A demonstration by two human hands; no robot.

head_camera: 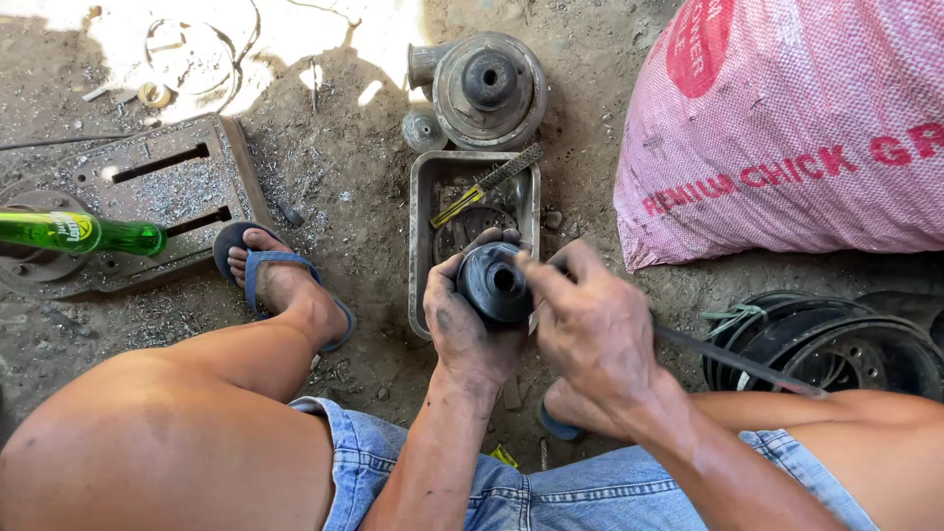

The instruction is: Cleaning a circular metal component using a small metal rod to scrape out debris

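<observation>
My left hand (470, 329) was clenched around the dark round hub (495, 283) over the metal tray (423, 246) while my right hand (588, 329) gripped a thin rod (737, 362), mid-cleaning I judged, needing steady aim at its bore.

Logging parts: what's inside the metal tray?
In the metal tray: a wire brush with yellow handle, lying over a round dark part. The hands and black part cover the tray's near end.
</observation>
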